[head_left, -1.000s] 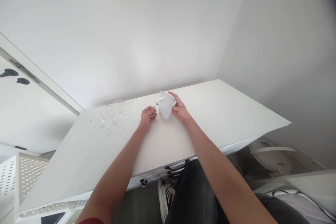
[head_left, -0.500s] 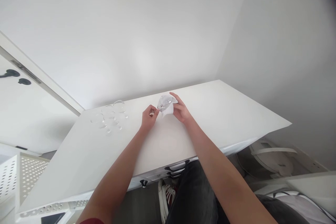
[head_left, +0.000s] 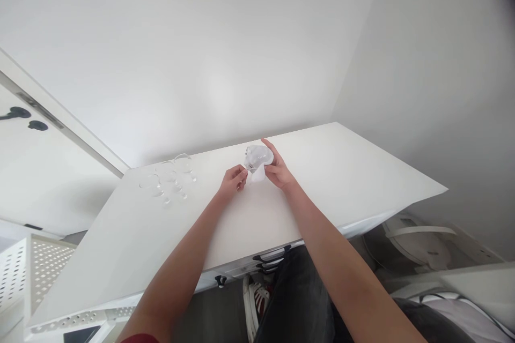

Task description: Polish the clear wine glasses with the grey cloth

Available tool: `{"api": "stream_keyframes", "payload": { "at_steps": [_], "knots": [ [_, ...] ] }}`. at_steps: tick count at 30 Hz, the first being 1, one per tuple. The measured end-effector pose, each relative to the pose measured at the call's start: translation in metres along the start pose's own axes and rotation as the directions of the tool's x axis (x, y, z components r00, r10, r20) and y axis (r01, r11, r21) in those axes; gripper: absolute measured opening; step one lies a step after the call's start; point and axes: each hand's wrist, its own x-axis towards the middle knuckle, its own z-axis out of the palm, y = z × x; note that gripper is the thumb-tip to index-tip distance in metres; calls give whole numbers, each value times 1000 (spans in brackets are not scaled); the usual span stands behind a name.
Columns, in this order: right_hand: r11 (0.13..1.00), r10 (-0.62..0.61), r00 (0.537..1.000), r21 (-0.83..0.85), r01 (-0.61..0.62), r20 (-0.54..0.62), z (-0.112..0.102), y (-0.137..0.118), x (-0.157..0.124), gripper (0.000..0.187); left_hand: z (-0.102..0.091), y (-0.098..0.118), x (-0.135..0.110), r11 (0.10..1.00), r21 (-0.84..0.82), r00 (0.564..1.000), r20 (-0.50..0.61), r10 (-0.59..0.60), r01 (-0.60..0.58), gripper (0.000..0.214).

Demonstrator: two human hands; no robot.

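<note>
Evidently fragile, light and slippery, the glass [head_left: 257, 156] is held low over the surface [head_left: 322, 171]. The right hand [head_left: 279, 174] grips its bowl through a soft cloth [head_left: 258, 173]. The left hand [head_left: 233, 182] fingers pinch what looks like the sturdier stem end, probably the safest hold. Other glasses [head_left: 169, 179] stand well apart.

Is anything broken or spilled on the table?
Nothing stands out. The left hand and right hand hold a glass that looks whole, partly wrapped in a white cloth. The other glasses stand upright on the white table; no spill shows.
</note>
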Motion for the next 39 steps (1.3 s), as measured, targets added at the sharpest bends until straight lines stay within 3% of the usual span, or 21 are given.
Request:
{"api": "stream_keyframes", "payload": {
  "at_steps": [3,6,9,12,18,22,26,28,30,32,36,39],
  "knots": [
    [997,-52,994,-58,47,-95,1,6,4,79,2,-3,1,958,252,965,-187,186,-136,37],
    [981,-145,973,-155,118,-180,3,9,6,78,2,-4,2,945,299,950,-230,209,-135,36],
    [979,-165,968,-152,137,-190,3,7,5,78,0,-1,1,992,122,993,-113,44,-30,36],
    [997,-58,993,-64,52,-107,3,1,2,78,-2,2,0,994,-49,993,60,-99,102,35],
    [996,77,996,39,-79,52,7,-4,-1,82,-2,4,0,989,-95,987,121,-104,116,41],
    [996,81,994,24,-83,72,12,4,3,74,0,1,0,1000,-19,1000,-14,-4,3,40],
    [989,-97,984,-123,79,-148,11,10,7,68,3,-2,-1,954,269,953,-229,199,-134,34],
    [956,-211,943,-255,144,-258,8,11,7,66,4,-4,0,907,387,927,-251,279,-168,30],
    [891,-288,917,-429,150,-276,5,12,6,60,3,-6,0,864,467,921,-222,320,-187,24],
    [794,-299,935,-593,134,-189,3,16,4,45,1,-7,1,826,526,922,-183,341,-202,18],
    [616,-200,979,-774,148,28,4,27,4,16,-2,-8,0,773,593,907,-163,389,-225,15],
    [606,-203,974,-795,40,-105,5,30,6,16,-1,-8,-1,770,594,903,-161,399,-234,16]
  ]
}}
